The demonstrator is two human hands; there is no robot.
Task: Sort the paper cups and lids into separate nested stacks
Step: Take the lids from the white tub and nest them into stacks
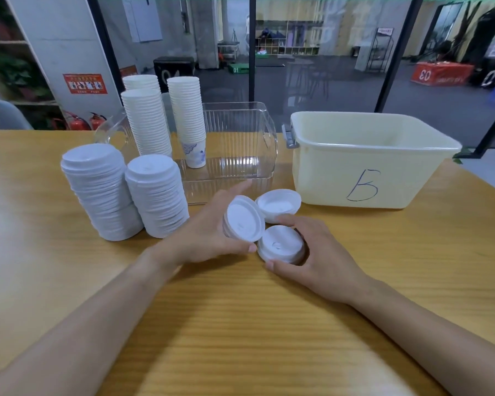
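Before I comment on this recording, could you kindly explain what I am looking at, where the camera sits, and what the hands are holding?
There is no machine here: a person wears one camera on the head, looking down at their own bare hands over a wooden table. The left hand holds a few nested white lids, tilted. The right hand curls round another small lid stack on the table. A third lid lies upside down behind them. To the left stand two tall lid stacks; paper cup stacks stand in and around a clear bin. A cream tub marked B sits on the right.
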